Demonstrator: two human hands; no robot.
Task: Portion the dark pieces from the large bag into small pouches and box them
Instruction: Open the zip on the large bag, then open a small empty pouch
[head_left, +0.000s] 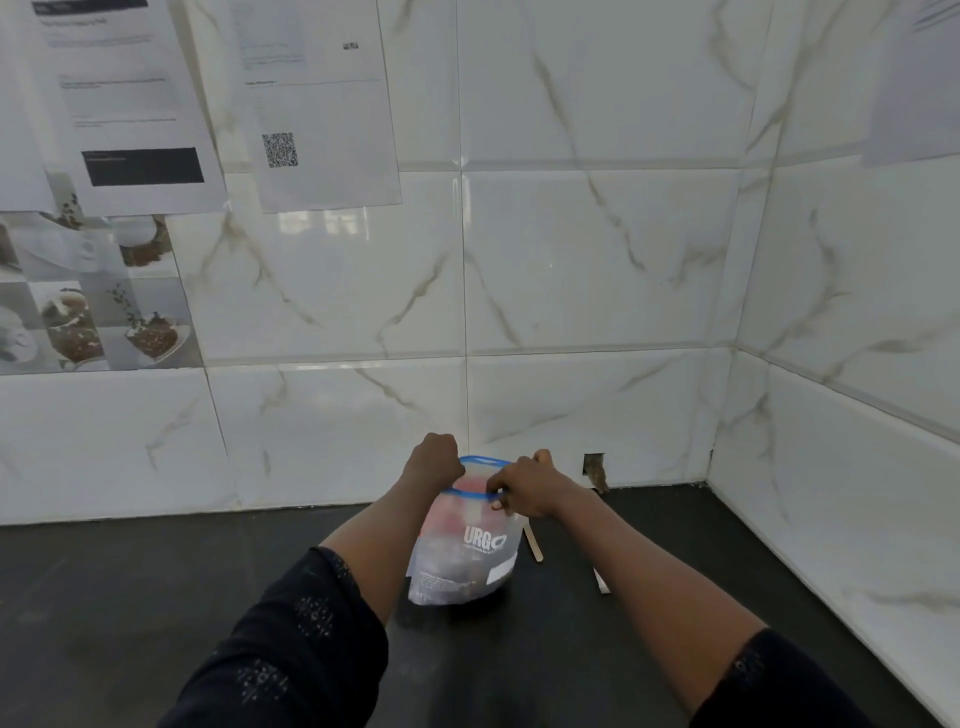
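Observation:
A clear zip bag (467, 551) with a blue zip rim and white lettering stands upright on the dark counter (156, 597), low in the middle of the view. Dark pieces fill its bottom. My left hand (434, 465) grips the rim at its left end. My right hand (524, 488) pinches the near side of the rim at the right. The mouth of the bag looks pulled apart between the two hands. No small pouches or box are in view.
Behind the bag lies a flat wooden stick (534, 543), and a second pale stick (601, 581) lies further right. Marbled tiled walls (597, 286) close the counter at the back and right. Printed sheets (311, 104) hang on the left wall.

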